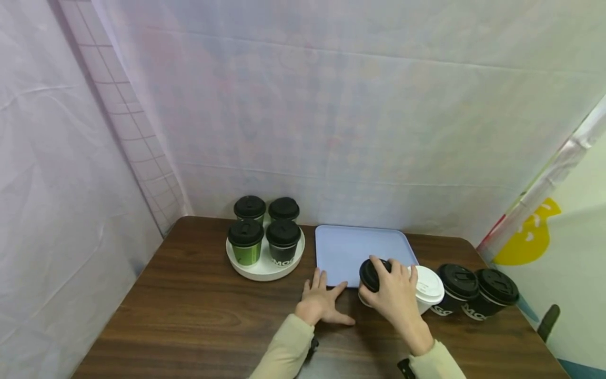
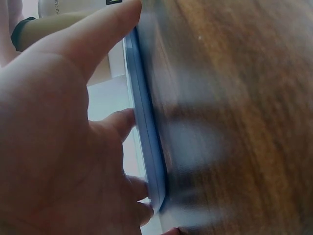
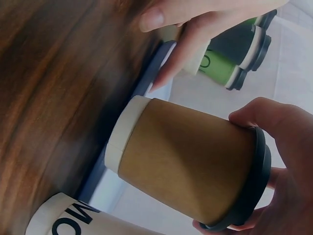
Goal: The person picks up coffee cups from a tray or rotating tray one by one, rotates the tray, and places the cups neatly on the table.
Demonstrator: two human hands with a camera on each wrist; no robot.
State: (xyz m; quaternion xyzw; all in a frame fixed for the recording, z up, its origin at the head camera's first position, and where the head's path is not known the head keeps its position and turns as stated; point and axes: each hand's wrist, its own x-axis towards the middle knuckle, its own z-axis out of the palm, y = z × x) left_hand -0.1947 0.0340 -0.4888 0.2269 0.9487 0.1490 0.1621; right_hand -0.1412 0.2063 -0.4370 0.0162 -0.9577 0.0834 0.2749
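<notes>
A pale fabric backdrop [image 1: 331,116] hangs behind the dark wood-grain table [image 1: 189,316] I am working at. My right hand [image 1: 393,295] grips a brown paper cup [image 3: 190,156] from above, fingers and thumb around its black lid [image 1: 369,276] and upper wall. The cup is by the near edge of the blue rectangular tray [image 1: 360,252], toward its right end; I cannot tell whether its base touches the table. My left hand [image 1: 322,305] grasps nothing, fingers spread against the tray's near left corner. To the cup's right are a white-lidded cup [image 1: 428,287] and two black-lidded ones; a white round tray [image 1: 265,277] on the left carries four more. I judge the cup light, its paper wall liable to dent and its lid smooth, so a gentle hold just under the rim should be safest.
</notes>
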